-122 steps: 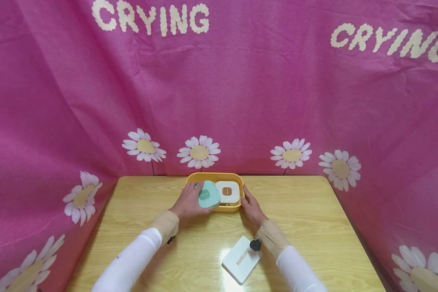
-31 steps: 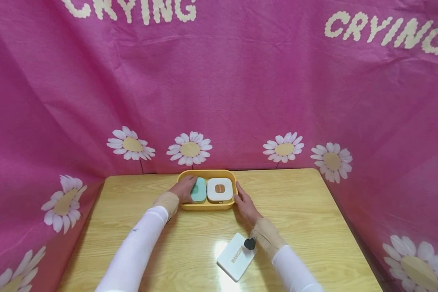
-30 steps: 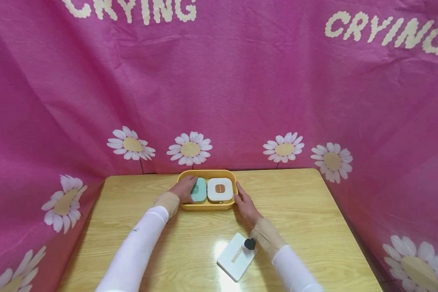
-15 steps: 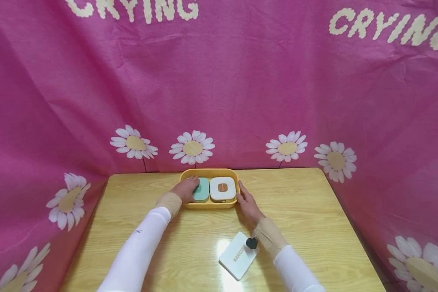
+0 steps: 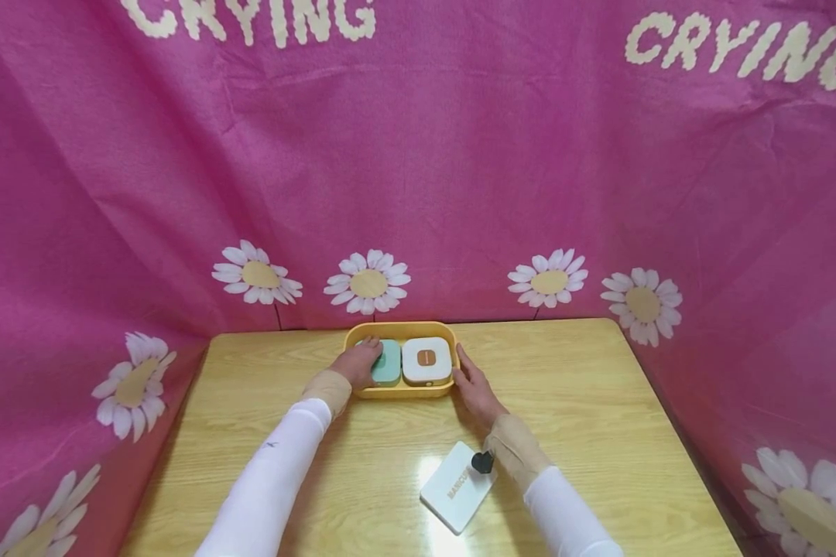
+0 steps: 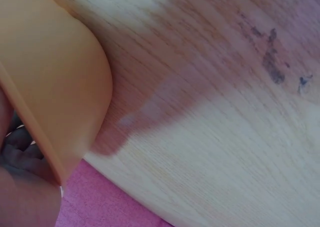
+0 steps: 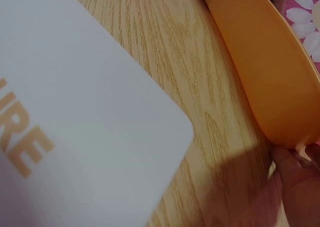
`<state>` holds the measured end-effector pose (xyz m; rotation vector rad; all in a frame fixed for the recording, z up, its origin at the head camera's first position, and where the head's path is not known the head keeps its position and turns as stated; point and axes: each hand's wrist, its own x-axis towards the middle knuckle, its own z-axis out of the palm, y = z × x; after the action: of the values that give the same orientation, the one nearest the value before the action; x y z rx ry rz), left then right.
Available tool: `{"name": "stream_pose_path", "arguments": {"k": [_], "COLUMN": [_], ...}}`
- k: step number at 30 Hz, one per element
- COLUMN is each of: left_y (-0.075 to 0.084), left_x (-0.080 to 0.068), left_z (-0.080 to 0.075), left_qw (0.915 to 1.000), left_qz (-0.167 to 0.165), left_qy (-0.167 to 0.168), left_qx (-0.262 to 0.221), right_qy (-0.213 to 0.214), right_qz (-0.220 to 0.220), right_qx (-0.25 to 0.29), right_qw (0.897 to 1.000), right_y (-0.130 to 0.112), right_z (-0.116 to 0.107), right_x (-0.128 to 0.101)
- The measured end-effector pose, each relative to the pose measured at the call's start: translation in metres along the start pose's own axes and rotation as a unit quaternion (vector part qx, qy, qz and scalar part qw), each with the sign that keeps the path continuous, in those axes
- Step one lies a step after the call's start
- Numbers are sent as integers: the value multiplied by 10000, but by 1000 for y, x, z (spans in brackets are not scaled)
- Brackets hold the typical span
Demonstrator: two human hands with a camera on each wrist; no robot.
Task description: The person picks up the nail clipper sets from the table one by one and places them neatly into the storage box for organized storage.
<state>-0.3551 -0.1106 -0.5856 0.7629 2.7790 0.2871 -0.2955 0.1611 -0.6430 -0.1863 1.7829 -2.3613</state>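
Note:
A yellow tray (image 5: pixel 400 331) stands at the table's far edge, holding a teal box (image 5: pixel 390 363) on the left and a white box (image 5: pixel 426 362) with an orange centre on the right. My left hand (image 5: pixel 368 358) reaches into the tray and holds the teal box by its left end. The left wrist view shows the tray's outer wall (image 6: pixel 55 87) with my fingers (image 6: pixel 20 154) behind it. My right hand (image 5: pixel 464 371) lies with straight fingers against the tray's right wall. In the right wrist view, the fingertips (image 7: pixel 295 187) touch the tray (image 7: pixel 270 72).
A flat white box (image 5: pixel 456 487) with orange lettering lies on the wooden table (image 5: pixel 585 418) near my right forearm, large in the right wrist view (image 7: pixel 65 122). A pink daisy-print cloth (image 5: pixel 418 170) closes off the back and both sides.
Four seconds ago my left hand held the teal box tilted above the tray's near edge; now the box lies flat in the tray. Over the last second, hands barely moved.

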Motion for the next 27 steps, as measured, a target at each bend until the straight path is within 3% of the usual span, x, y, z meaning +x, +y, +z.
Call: {"name": "stream_pose_path", "arguments": {"k": [5,13,22,27], "left_y": [2,6,9,0], "left_x": [-1,-4,-2,-4], "left_z": [0,1,4,9], "left_qw": [9998,9995,9997,9995], "left_qz": [-149,-299,-208,6], "left_qy": [-141,-50,94,304], "left_qx": [-41,-65,47,-85], "right_qy": [46,-18,152,130], "right_qz": [3,36,-12,176], "right_qx": [-426,-152,-1144,-562], "right_qw": [9991,9999,9933,9982], "right_y": [-1,-1,-7,-8], "right_z": [-1,-1,-4,1], "right_x": [-1,0,-2,-1]}}
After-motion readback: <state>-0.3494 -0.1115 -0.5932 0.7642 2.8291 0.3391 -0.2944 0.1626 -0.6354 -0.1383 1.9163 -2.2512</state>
